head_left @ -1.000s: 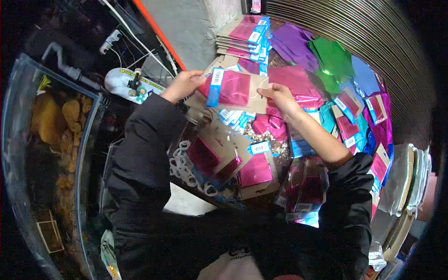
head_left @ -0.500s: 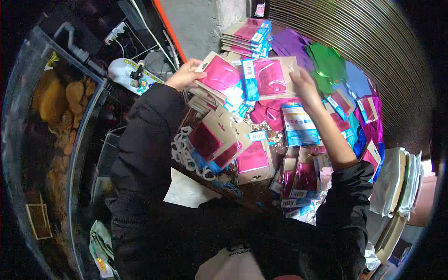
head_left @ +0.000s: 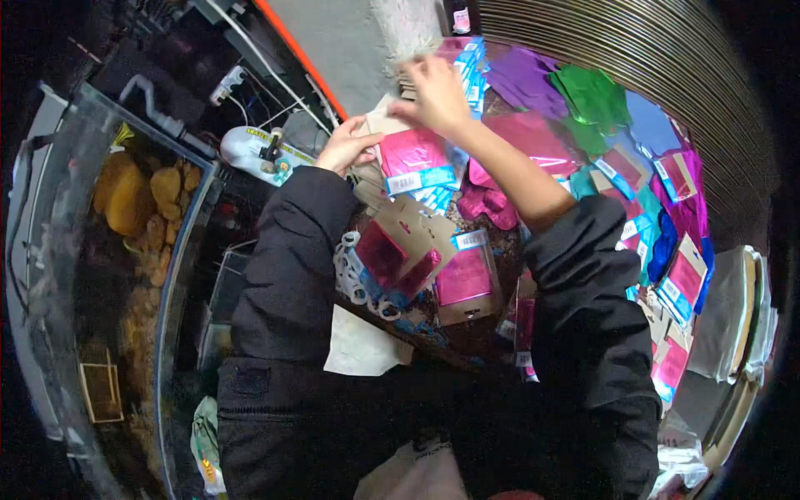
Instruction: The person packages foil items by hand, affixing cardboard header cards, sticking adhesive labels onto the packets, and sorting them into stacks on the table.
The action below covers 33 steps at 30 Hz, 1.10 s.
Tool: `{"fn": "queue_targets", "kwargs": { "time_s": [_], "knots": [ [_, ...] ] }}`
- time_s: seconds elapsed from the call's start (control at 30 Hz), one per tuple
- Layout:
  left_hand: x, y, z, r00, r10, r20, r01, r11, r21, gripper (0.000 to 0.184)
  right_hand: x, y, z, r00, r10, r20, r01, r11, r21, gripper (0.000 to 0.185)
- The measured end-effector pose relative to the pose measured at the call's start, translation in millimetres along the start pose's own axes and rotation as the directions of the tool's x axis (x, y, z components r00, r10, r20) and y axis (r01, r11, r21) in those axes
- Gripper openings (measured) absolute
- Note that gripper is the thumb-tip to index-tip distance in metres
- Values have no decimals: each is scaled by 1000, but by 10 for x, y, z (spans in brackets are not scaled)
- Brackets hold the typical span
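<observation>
My left hand point(head_left: 348, 148) pinches the edge of a flat pink packet point(head_left: 412, 154) with a card top and a blue barcode label. This packet lies over a pile of similar packets. My right hand point(head_left: 442, 96) is slightly blurred, with its fingers apart and nothing in them. It hovers above the packet's top edge, in front of a stack of packets point(head_left: 471, 67) by the wall. Nearer my body are a brown card packet with a dark pink pouch point(head_left: 381, 254) and another pink packet point(head_left: 464, 277). Loose pink pieces point(head_left: 487, 208) lie beside the pile.
White rings point(head_left: 358, 293) sit at the table's left edge, above a sheet of paper point(head_left: 360, 343). Purple point(head_left: 525, 83) and green sheets point(head_left: 592, 98) lie at the back, with more packets point(head_left: 683, 279) on the right. A glass tank with stones point(head_left: 125, 196) stands left.
My right hand has let go of the packet it held and moved left and up. The left hand stays at the pile's packet. The view has shifted slightly.
</observation>
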<state>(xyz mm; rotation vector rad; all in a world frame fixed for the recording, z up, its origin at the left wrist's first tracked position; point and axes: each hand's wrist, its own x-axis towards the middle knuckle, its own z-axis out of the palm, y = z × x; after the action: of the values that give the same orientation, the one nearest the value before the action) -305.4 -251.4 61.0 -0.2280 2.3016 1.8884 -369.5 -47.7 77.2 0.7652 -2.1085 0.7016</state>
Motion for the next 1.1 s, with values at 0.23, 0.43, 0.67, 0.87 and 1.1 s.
{"fn": "queue_targets", "kwargs": {
  "time_s": [0.23, 0.43, 0.67, 0.87, 1.1],
  "knots": [
    [60, -243, -91, 999, 49, -7, -44, 827, -560, 41, -733, -102, -321, 564, 776, 283, -710, 280, 647, 35],
    [1, -160, 279, 978, 197, -66, -208, 916, -344, 34, -857, 20, -522, 453, 647, 613, -744, -104, 660, 26],
    [52, -557, -69, 880, 475, 4, -394, 726, 564, 28, -1438, -264, -870, 307, 703, 642, -781, -200, 592, 20],
    [-218, -330, -80, 988, 81, 131, -89, 994, 62, 34, -1602, -434, -752, 254, 676, 692, -705, -360, 611, 19],
    [-692, -244, 317, 980, 153, 129, -85, 901, -425, 40, -1600, -487, -779, 245, 699, 672, -604, -432, 670, 20]
  ]
}}
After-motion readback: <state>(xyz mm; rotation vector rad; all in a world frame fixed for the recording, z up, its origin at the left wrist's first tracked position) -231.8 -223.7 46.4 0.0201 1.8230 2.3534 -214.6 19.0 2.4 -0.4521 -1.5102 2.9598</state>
